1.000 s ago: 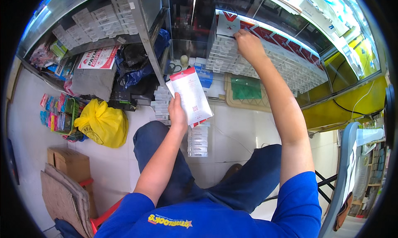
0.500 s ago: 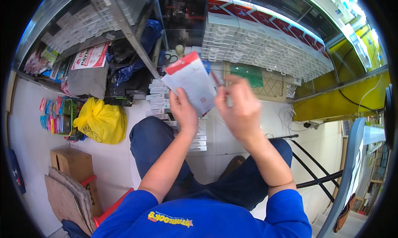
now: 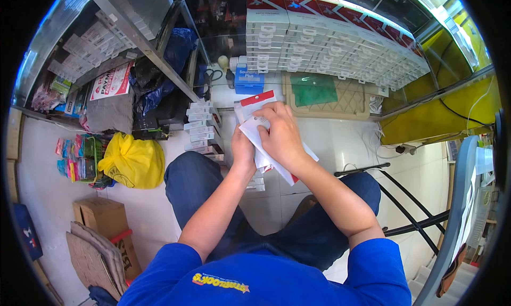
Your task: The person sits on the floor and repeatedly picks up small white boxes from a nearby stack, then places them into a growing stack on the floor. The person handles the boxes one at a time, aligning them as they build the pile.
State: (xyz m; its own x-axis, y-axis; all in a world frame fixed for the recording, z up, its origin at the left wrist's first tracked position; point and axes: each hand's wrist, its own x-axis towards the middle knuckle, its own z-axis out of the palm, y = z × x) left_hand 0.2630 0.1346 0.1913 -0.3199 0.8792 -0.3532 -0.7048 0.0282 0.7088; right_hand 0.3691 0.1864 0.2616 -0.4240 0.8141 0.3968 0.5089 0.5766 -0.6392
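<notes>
A flat white-and-red packet point(image 3: 257, 99) with a hang hole in its red top strip is held up over my lap. My left hand point(image 3: 243, 149) grips its left side, fingers mostly behind it. My right hand point(image 3: 281, 134) lies across the front with bent fingers pressed onto it. Under that hand a white flap or sheet point(image 3: 252, 134) angles across the packet; whether it is a separate piece I cannot tell. Just beyond the hands, stacked slim white boxes point(image 3: 202, 126) stand on the floor by my left knee.
Ahead, a glass case holds rows of white-and-red boxes point(image 3: 335, 50). A blue box point(image 3: 249, 81), scissors point(image 3: 214, 74) and a green sheet point(image 3: 314, 89) lie nearby. A yellow bag point(image 3: 133, 159) and cardboard box point(image 3: 101, 216) are at left; a black metal stand point(image 3: 410, 213) is at right.
My right hand has come in from the right onto the packet's front. The packet is lower, and the white flap shows under my fingers. The view has shifted slightly.
</notes>
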